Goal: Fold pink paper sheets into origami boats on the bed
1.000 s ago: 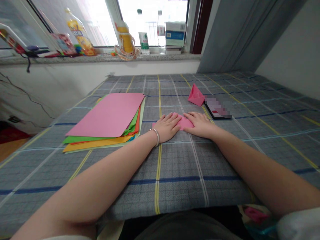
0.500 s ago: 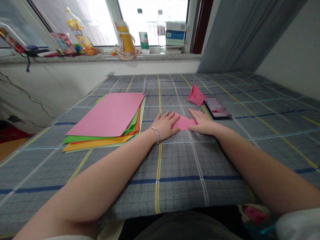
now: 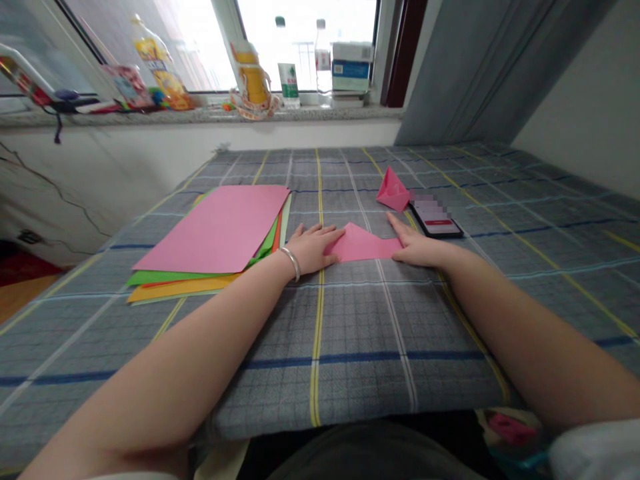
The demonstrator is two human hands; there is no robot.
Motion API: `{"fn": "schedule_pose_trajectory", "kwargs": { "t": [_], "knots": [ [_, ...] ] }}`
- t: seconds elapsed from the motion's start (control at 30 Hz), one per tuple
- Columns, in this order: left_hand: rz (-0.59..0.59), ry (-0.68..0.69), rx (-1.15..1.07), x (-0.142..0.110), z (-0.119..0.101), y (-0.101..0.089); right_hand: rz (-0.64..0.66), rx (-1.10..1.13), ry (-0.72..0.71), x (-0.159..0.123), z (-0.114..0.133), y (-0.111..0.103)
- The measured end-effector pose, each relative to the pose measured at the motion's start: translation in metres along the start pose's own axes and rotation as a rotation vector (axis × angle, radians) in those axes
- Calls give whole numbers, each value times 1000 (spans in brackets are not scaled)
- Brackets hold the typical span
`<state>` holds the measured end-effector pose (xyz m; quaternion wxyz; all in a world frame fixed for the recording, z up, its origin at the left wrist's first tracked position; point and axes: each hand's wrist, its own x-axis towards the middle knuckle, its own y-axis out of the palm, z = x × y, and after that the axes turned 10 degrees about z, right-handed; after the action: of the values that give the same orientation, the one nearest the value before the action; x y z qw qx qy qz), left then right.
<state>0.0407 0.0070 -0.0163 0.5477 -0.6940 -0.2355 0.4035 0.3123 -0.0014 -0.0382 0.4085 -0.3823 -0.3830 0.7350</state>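
A folded pink paper (image 3: 361,245) lies flat on the grey checked bedsheet (image 3: 350,333), shaped like a low triangle. My left hand (image 3: 311,248), with a silver bracelet at the wrist, lies flat and open on the paper's left end. My right hand (image 3: 419,245) lies flat and open at the paper's right end, fingers stretched out. Behind the right hand stands a finished pink folded paper shape (image 3: 393,190).
A stack of coloured paper sheets (image 3: 220,240), pink on top, lies to the left of my hands. A phone (image 3: 434,220) lies beside the folded shape. Bottles (image 3: 253,73) and boxes (image 3: 351,70) line the windowsill behind. A grey curtain hangs at the back right.
Both hands have slid apart along the pink paper, left hand leftward and right hand rightward, so more of the folded triangle shows between them.
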Motion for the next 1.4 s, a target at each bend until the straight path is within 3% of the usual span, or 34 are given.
{"fn": "schedule_pose_trajectory", "kwargs": {
  "t": [0.7, 1.03, 1.4],
  "knots": [
    [140, 43, 15, -13, 38, -11, -39, 62, -151, 2, -27, -2],
    [195, 96, -26, -18, 54, -15, 36, 106, -83, -6, -15, -7],
    [168, 127, 24, -19, 45, -14, -16, 127, -135, -5, -19, -8]
  ]
}}
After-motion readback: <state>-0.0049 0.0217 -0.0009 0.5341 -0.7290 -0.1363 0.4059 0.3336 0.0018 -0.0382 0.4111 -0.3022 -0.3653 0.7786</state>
